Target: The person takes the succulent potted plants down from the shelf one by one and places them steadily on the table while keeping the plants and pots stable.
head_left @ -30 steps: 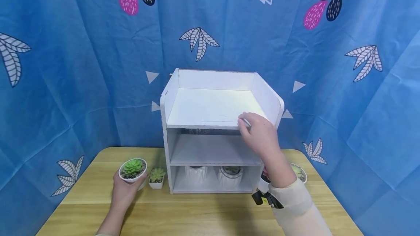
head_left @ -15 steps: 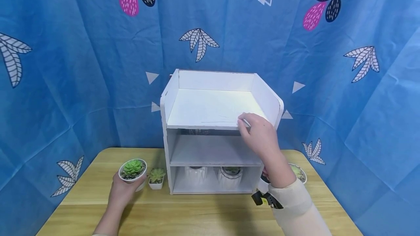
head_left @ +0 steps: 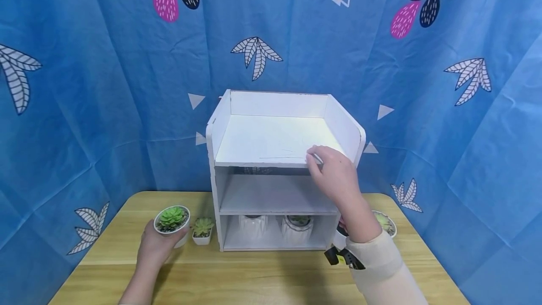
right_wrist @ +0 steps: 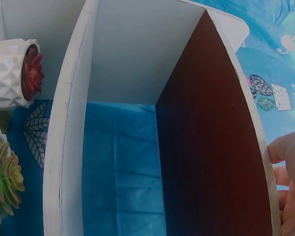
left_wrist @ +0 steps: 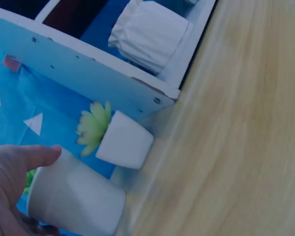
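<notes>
A white round pot (left_wrist: 76,194) with a green succulent (head_left: 172,219) is in my left hand (head_left: 152,245), at the table's left side. My thumb lies along the pot's rim and the fingers go around its far side; I cannot tell whether its base touches the table. Beside it stands a small white square pot (head_left: 202,239) with a pale green succulent (left_wrist: 94,128). My right hand (head_left: 334,173) rests at the front edge of the white shelf unit's top board (head_left: 271,138), its fingers loosely bent, the thumb touching the edge in the right wrist view.
In the shelf's bottom compartment stand two white ribbed pots, a left pot (head_left: 252,226) and a right pot (head_left: 298,232). Right of the shelf, partly behind my forearm, is a potted plant (head_left: 386,224). A red succulent (right_wrist: 33,73) shows in the right wrist view. Blue curtain (head_left: 106,84) surrounds the table (head_left: 237,272).
My left forearm and wrist shift very slightly while the hand keeps hold of the round pot. The right hand stays at the shelf edge.
</notes>
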`<state>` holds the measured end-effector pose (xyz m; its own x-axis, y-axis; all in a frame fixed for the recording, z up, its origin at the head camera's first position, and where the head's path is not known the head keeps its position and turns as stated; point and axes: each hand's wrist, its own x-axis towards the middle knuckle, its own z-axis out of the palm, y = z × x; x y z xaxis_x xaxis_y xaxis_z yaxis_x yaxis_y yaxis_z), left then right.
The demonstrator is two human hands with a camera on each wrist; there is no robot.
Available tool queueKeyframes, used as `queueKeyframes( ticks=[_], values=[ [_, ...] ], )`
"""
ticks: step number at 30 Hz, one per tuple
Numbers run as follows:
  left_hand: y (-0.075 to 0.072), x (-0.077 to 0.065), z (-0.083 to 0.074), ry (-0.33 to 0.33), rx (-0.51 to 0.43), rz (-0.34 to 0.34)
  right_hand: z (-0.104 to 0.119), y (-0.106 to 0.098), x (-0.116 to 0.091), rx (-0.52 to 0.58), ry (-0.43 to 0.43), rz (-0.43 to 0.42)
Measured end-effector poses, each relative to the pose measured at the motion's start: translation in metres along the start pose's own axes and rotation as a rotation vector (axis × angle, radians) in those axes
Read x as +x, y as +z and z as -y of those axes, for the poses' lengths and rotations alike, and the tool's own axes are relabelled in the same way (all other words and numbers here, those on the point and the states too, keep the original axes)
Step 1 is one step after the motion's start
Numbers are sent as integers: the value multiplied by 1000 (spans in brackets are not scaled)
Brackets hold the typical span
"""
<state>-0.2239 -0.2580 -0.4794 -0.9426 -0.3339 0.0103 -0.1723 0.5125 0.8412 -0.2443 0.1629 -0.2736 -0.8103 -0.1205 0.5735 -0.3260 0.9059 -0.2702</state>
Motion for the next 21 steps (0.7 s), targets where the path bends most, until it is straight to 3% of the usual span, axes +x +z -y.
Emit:
queueKeyframes(
  ticks=[10, 21],
  values=[
    [-6, -12, -29, -63, 83, -6, 0, -1, 1, -4, 7, 10],
    [-12, -22, -51, -1, 130, -56, -1, -1, 1, 0, 5, 18]
  ],
)
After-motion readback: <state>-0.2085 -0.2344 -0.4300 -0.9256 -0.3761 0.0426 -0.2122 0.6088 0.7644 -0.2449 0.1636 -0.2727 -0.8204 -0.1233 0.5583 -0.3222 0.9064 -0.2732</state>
